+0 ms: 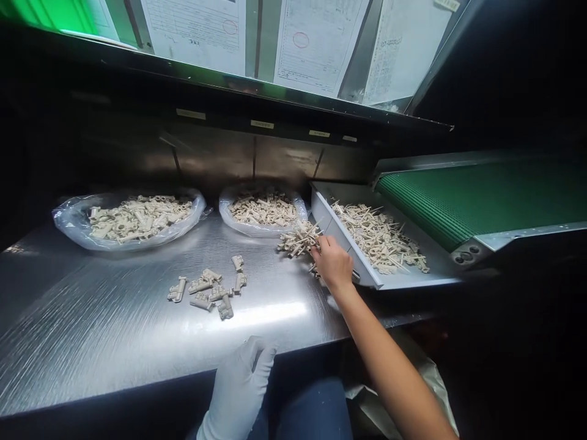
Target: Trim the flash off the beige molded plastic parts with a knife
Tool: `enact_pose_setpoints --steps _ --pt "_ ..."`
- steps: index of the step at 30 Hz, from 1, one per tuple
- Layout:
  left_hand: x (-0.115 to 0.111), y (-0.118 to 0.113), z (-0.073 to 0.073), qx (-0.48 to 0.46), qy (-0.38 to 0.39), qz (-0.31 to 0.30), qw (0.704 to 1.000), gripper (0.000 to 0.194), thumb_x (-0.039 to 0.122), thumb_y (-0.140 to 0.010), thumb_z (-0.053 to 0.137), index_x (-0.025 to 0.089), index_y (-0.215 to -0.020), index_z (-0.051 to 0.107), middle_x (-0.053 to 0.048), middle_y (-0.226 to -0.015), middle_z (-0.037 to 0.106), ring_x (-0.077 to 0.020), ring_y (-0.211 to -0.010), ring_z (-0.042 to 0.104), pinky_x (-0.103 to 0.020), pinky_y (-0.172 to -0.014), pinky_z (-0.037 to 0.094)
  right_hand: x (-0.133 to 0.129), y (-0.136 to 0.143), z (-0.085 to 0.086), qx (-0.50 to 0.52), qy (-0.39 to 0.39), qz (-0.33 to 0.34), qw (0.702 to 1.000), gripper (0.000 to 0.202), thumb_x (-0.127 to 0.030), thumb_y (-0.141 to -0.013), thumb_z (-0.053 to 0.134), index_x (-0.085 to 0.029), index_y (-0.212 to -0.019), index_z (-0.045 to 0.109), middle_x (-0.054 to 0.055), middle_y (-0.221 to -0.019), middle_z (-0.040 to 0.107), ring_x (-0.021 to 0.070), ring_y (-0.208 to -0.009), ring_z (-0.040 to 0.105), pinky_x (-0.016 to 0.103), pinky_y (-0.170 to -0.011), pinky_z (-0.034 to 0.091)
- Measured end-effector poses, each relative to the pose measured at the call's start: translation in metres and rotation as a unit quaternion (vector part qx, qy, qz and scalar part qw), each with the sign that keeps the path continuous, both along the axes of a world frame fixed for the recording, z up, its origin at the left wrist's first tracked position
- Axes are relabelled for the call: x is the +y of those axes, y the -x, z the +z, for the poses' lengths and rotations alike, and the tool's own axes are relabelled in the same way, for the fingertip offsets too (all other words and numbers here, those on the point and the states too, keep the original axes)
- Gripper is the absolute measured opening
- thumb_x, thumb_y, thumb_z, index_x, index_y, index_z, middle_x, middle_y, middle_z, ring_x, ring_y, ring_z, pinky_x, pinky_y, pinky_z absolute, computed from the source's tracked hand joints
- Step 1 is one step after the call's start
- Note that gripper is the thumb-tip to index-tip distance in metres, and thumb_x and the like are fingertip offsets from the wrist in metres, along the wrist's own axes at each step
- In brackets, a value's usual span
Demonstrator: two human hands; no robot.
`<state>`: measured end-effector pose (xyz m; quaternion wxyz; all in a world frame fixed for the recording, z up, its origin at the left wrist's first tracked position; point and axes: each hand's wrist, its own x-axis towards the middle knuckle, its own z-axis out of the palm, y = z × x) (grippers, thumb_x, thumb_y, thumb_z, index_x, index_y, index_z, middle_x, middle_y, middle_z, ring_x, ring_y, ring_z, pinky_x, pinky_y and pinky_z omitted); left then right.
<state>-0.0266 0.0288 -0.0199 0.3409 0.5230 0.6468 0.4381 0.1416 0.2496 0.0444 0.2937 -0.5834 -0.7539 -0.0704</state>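
Pinching sprues with my right hand; probably light, stiff, snappable, so I'd grab thick stems. Gloved left hand curls by the bench's front edge, can't tell if empty.

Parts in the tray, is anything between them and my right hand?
Yes, the tray's left wall stands between your right hand, at the pile outside, and the parts inside.
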Motion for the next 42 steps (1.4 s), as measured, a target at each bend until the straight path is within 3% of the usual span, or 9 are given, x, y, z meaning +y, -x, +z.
enact_pose_setpoints --steps 4,8,13,17,20,24,30,35,42 --pt "-0.002 0.005 0.0 -0.005 0.006 -0.003 1.0 0.041 0.05 -0.101 0.051 0.023 -0.071 0.058 0.001 -0.065 0.061 -0.0183 -0.06 0.06 -0.026 -0.059 0.046 -0.017 -0.009 0.007 0.02 -0.09 0.046 0.995 0.022 -0.03 -0.102 0.059 -0.014 -0.105 0.073 0.012 -0.093 0.071 0.023 -0.075 0.068 0.029 -0.059 0.04" --pt "-0.001 0.007 0.013 -0.1 0.034 -0.005 0.994 0.039 0.054 -0.098 0.055 0.022 -0.079 0.066 0.0 -0.071 0.064 -0.0203 -0.068 0.063 -0.029 -0.067 0.053 -0.075 -0.014 0.008 0.046 -0.151 0.159 0.975 0.022 -0.031 -0.106 0.056 -0.018 -0.109 0.073 0.006 -0.079 0.07 0.0188 -0.071 0.068 0.027 -0.067 0.048" --pt "0.005 -0.011 0.029 -0.253 -0.022 -0.003 0.967 0.041 0.06 -0.094 0.062 0.021 -0.1 0.073 -0.007 -0.093 0.074 -0.0241 -0.084 0.067 -0.038 -0.086 0.058 -0.157 0.001 -0.015 0.052 -0.126 0.299 0.945 0.017 -0.018 -0.102 0.057 -0.02 -0.113 0.07 0.002 -0.067 0.068 0.0171 -0.058 0.063 0.027 -0.055 0.046" --pt "0.007 -0.025 0.029 -0.273 -0.009 0.019 0.962 0.044 0.063 -0.091 0.064 0.022 -0.073 0.066 -0.004 -0.076 0.069 -0.0244 -0.074 0.066 -0.037 -0.075 0.059 -0.189 0.01 -0.032 0.09 -0.082 0.323 0.939 0.015 -0.017 -0.104 0.052 -0.019 -0.104 0.067 0.002 -0.067 0.068 0.0164 -0.054 0.062 0.027 -0.05 0.046" --pt "0.003 -0.025 0.028 -0.267 0.018 0.024 0.963 0.046 0.062 -0.091 0.064 0.023 -0.067 0.061 -0.002 -0.068 0.065 -0.0225 -0.066 0.062 -0.035 -0.066 0.058 -0.197 0.005 -0.034 0.196 0.029 0.338 0.92 0.013 -0.028 -0.105 0.057 -0.02 -0.099 0.065 0.002 -0.073 0.069 0.0148 -0.059 0.064 0.024 -0.054 0.05" --pt "-0.008 -0.023 0.029 -0.247 0.047 -0.001 0.968 0.042 0.056 -0.095 0.062 0.022 -0.07 0.063 -0.001 -0.069 0.064 -0.0195 -0.064 0.059 -0.031 -0.064 0.055 -0.198 -0.005 -0.036 0.328 0.161 0.253 0.896 0.035 -0.038 -0.109 0.046 -0.022 -0.08 0.058 -0.001 -0.067 0.059 0.0136 -0.057 0.056 0.024 -0.054 0.045" --pt "-0.017 -0.026 0.018 -0.152 0.056 -0.107 0.981 0.031 0.044 -0.104 0.053 0.024 -0.1 0.076 -0.007 -0.096 0.078 -0.0233 -0.081 0.069 -0.035 -0.086 0.055 -0.196 0.0 -0.042 0.327 0.195 0.242 0.892 0.044 -0.041 -0.109 0.042 -0.023 -0.069 0.044 -0.004 -0.062 0.046 0.0121 -0.055 0.044 0.025 -0.053 0.034" --pt "-0.012 -0.03 0.018 -0.228 0.075 -0.107 0.965 0.031 0.048 -0.102 0.059 0.024 -0.104 0.077 -0.007 -0.106 0.079 -0.0257 -0.093 0.072 -0.036 -0.087 0.058 -0.194 0.002 -0.047 0.35 0.242 0.243 0.872 0.046 -0.044 -0.11 0.034 -0.024 -0.069 0.038 -0.006 -0.06 0.039 0.0111 -0.051 0.039 0.024 -0.049 0.034" --pt "-0.011 -0.021 0.022 -0.235 0.066 -0.064 0.967 0.029 0.044 -0.105 0.057 0.019 -0.099 0.07 -0.004 -0.095 0.073 -0.0172 -0.077 0.069 -0.035 -0.074 0.059 -0.181 -0.028 -0.041 0.36 0.246 0.213 0.874 0.04 -0.044 -0.104 0.054 -0.02 -0.073 0.062 -0.002 -0.064 0.056 0.0129 -0.057 0.051 0.024 -0.056 0.04"
